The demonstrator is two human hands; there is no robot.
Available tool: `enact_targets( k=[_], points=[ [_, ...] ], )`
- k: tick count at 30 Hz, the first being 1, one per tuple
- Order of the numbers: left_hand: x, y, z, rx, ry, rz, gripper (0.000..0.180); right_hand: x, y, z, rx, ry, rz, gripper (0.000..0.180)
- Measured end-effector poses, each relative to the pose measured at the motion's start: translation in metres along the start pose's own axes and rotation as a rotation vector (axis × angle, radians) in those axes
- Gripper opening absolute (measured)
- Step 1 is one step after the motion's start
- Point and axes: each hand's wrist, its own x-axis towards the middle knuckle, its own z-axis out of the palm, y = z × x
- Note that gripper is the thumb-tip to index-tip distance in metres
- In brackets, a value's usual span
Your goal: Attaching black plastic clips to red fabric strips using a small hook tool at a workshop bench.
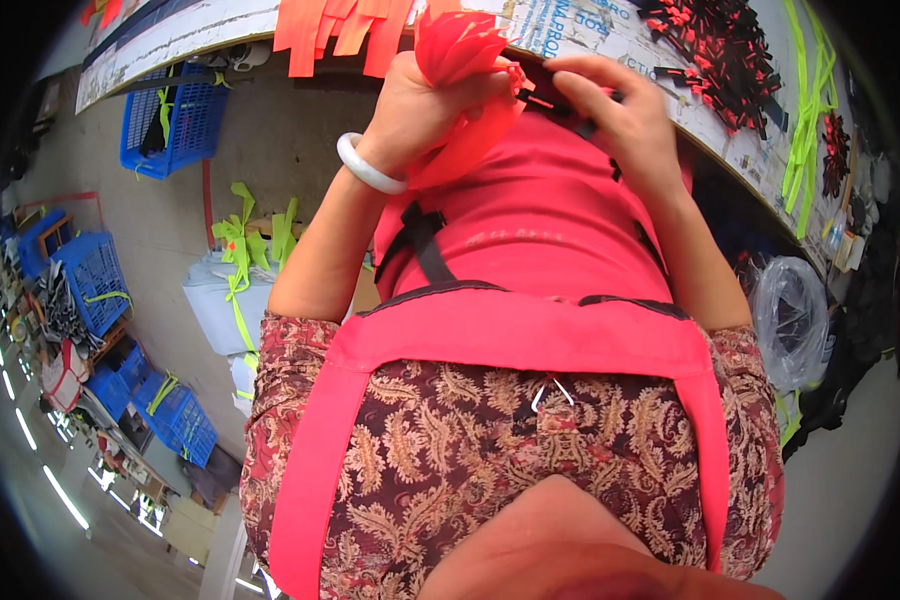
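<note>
My left hand (410, 112), with a white bangle (368, 166) on its wrist, is closed around a bundle of orange-red fabric strips (458, 48). The strips fan out above the fist, and a loop hangs below it. A small black piece (538, 99) with red on it sticks out on the right side of this fist. Close by on the right, my right hand (625, 120) has its fingers bent toward that piece. Dark bits show under these fingers, but what they grip is hidden. Both hands are at the table's near edge, above my red apron (530, 210).
On the worn table (200, 35), orange strips (335, 30) hang over the edge. A heap of black-and-red pieces (720, 55) and yellow-green strips (808, 120) lie to the right. Blue crates (185, 120) stand on the left; a clear plastic bag (790, 315) is at the right.
</note>
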Motion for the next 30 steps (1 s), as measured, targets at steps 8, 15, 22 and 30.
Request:
enact_targets(
  k=[8,15,22,30],
  points=[
    [0.001,0.011,-0.009,0.046,-0.049,-0.057,0.008,0.018,0.017,0.0,0.419,0.018,0.006,0.015],
    [-0.001,0.009,-0.01,-0.061,-0.065,-0.161,0.01,0.002,0.007,0.014,0.115,-0.139,-0.169,0.017],
    [-0.001,0.006,-0.016,-0.082,-0.121,-0.167,0.011,0.001,-0.004,0.013,0.044,-0.14,0.007,0.02],
    [-0.003,0.003,-0.015,-0.098,-0.125,-0.142,0.011,0.0,-0.004,0.013,0.057,-0.182,-0.049,0.019]
  ],
)
